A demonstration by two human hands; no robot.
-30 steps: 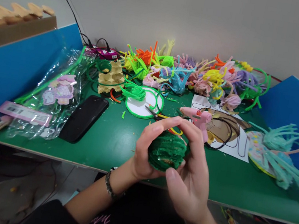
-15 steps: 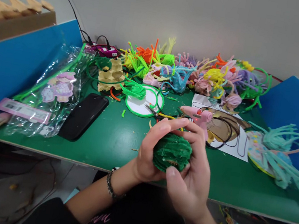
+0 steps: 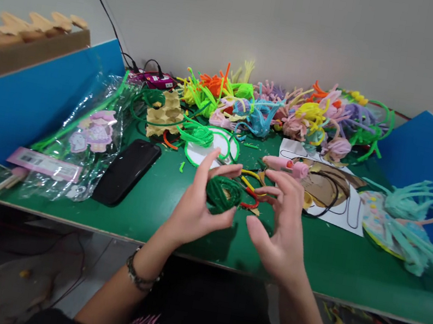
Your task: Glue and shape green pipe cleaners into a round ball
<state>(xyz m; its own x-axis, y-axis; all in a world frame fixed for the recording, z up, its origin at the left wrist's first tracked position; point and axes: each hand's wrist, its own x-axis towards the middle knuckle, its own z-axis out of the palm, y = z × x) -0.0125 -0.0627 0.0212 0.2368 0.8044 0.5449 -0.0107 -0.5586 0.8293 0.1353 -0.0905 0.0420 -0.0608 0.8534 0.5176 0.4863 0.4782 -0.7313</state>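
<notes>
My left hand [image 3: 195, 206] grips a dark green ball of coiled pipe cleaner [image 3: 223, 192] between thumb and fingers, a little above the green table [image 3: 159, 205]. My right hand [image 3: 282, 228] hovers just to the right of the ball with its fingers spread and curved, holding nothing. A pink glue gun [image 3: 287, 166] lies just beyond the right hand, next to red and yellow scissors [image 3: 249, 185].
A black phone [image 3: 127, 171] lies left of my hands, next to a clear bag of green stems [image 3: 78, 142]. A white disc ringed in green [image 3: 210, 150] and a heap of coloured pipe-cleaner flowers [image 3: 283, 112] sit behind. Blue boards flank the table; a teal bundle [image 3: 406, 221] is at right.
My right hand let go of the green ball and opened to its right. My left hand carried the ball forward, out over the table.
</notes>
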